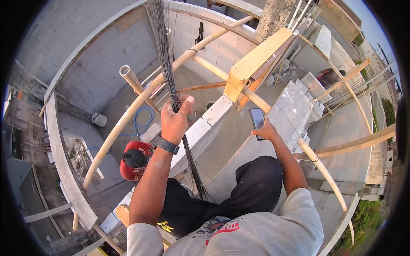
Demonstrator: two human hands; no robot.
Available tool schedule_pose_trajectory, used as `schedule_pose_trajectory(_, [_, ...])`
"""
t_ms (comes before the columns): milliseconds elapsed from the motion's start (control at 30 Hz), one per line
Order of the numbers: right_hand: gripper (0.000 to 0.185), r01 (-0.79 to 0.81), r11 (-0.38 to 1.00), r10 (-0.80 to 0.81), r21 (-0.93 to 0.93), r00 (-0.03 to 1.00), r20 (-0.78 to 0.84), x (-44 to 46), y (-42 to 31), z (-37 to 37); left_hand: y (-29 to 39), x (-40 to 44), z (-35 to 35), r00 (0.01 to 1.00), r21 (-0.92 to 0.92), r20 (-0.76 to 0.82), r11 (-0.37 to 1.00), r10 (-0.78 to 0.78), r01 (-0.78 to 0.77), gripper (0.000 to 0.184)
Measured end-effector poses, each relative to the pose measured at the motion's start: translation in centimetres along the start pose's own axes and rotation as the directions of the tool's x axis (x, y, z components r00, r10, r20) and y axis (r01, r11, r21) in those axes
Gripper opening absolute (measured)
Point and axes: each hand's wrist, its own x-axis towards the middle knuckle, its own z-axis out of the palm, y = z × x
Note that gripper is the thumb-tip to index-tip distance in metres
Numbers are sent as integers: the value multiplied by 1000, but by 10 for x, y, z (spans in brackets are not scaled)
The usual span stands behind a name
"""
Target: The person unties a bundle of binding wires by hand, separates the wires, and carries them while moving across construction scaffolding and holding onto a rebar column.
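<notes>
My left hand [175, 121] is closed around a long bundle of thin dark binding wire [161, 47], held upright in front of me. A coiled tie wraps the bundle just above my fingers, and its lower ends fan out near my lap. A dark watch [166, 144] is strapped on my left wrist. Off to the right, my right hand [267, 130] grips a smartphone [257, 116] by its lower end. The phone's screen is lit, but its content is too small to read.
Bamboo poles [124, 119] cross before me above the block walls [213, 113]. Timber formwork [260, 55] stands ahead. Below left is a person in a red top [134, 160]; another person [331, 77] is at far right. A bucket [99, 119] and blue hose [141, 121] lie below.
</notes>
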Motion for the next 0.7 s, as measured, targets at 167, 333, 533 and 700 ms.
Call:
schedule_pose_trajectory(167, [99,-426,904,427,-18,903,52,-39,94,31,18,-5,0,989,-138,-55,982,-137,128,32])
schedule_pose_trajectory(333, [98,-531,845,530,-73,848,-29,-55,126,54,14,-2,3,990,-155,-65,982,-123,112,34])
schedule_pose_trajectory(533, [96,-556,828,555,-78,831,-39,-57,133,66,7,2,7,996,-104,-35,991,-88,84,29])
schedule_pose_trajectory(700, [96,-601,797,596,-58,798,-88,-69,118,70,2,4,5,993,-78,-43,991,-108,104,31])
